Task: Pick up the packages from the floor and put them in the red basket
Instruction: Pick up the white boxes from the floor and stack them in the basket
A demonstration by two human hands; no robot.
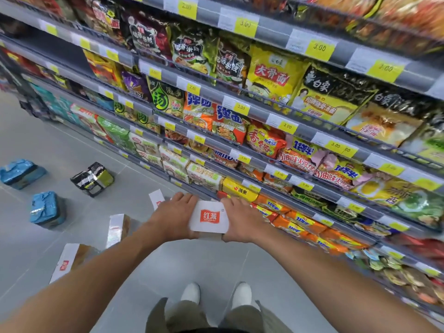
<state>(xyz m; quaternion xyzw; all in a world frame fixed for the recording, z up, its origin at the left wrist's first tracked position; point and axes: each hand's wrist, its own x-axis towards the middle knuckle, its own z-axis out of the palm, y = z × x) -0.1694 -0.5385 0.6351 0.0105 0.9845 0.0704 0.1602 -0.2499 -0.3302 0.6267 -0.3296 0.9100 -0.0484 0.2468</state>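
A white package with a red logo [208,217] is held in front of me, above the floor. My left hand [174,217] grips its left side and my right hand [242,222] grips its right side. More white packages lie on the grey floor: one [116,228] just left of my left forearm, one [66,263] at the lower left and one [156,200] partly hidden behind my left hand. Two blue packs [46,209] [20,173] and a black and green pack [92,177] sit farther left. No red basket is in view.
Grey shelves [254,111] full of noodle packets run along the right side, close to my right arm. My two white shoes [216,294] stand on the tiled floor [60,152], which stretches away to the left.
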